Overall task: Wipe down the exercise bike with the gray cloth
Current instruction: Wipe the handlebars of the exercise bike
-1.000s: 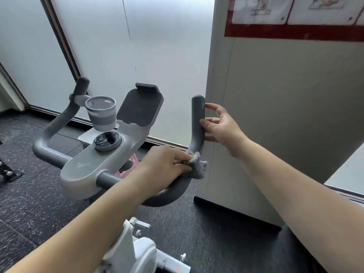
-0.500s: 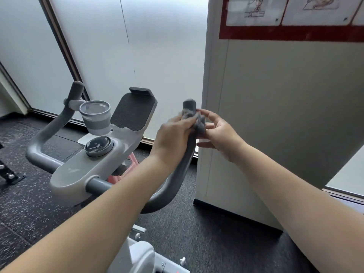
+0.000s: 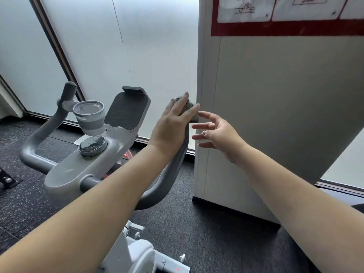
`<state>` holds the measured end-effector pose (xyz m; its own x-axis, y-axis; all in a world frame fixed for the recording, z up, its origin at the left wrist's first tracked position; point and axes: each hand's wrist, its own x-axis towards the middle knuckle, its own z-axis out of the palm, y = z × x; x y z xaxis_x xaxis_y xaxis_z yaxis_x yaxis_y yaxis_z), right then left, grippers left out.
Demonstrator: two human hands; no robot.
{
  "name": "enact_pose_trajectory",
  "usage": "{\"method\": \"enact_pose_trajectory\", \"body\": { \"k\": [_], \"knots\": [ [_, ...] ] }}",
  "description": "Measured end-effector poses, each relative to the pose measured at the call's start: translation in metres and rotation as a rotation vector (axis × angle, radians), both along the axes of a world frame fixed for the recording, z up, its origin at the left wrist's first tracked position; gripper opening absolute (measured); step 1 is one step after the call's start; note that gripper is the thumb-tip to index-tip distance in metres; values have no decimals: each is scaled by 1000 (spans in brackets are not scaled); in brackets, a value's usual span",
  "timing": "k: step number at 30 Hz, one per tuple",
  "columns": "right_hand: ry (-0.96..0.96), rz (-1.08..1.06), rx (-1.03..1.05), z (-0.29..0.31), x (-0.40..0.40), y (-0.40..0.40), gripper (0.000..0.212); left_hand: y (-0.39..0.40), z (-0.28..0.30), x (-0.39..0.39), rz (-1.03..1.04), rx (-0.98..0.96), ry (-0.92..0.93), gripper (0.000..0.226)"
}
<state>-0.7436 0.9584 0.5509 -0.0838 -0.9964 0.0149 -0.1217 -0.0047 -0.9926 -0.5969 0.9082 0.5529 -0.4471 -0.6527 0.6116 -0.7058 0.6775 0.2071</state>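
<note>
The grey exercise bike stands in front of me, with curved handlebars on both sides of a light console. My left hand presses the gray cloth over the top end of the right handlebar, fingers laid flat across it. My right hand hovers just right of that bar end, fingers spread, holding nothing and apart from the bar. The bar tip itself is hidden under the cloth and hand.
A grey cup sits in the holder on the console, beside a dark tablet rest and a round dial. A white wall panel stands close to the right of the handlebar. Frosted glass is behind; dark speckled floor below.
My left hand slid the cloth from the handlebar's lower bend up to its top end. My right hand let go of the bar and now hangs open beside it.
</note>
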Motion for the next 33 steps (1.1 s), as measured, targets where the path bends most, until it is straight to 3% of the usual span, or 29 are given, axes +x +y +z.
{"method": "enact_pose_trajectory", "body": {
  "k": [8,10,12,14,16,18,21,26,29,33],
  "knots": [
    [-4,-14,9,-4,-6,5,62,40,-19,24,-115,118,-266,60],
    [5,-4,8,-4,-6,7,61,50,-17,34,-164,176,-220,56],
    [14,0,9,-5,-6,6,62,52,-7,42,-191,213,-37,52],
    [12,-5,9,-4,-6,5,62,43,6,41,-159,86,165,53],
    [13,-7,8,-4,-6,5,62,27,18,31,-102,-47,249,49],
    [15,-3,10,-6,-5,4,63,12,26,16,-62,-16,226,40],
    [8,-3,16,-8,-4,4,63,0,9,3,-39,71,109,46],
    [4,21,5,-8,-4,3,61,20,-23,26,-154,77,0,43],
    [-7,75,-11,-6,1,2,60,45,-26,40,-233,182,-39,41],
    [-8,142,-27,0,8,-2,64,53,2,53,-207,525,-63,57]
  ]
}}
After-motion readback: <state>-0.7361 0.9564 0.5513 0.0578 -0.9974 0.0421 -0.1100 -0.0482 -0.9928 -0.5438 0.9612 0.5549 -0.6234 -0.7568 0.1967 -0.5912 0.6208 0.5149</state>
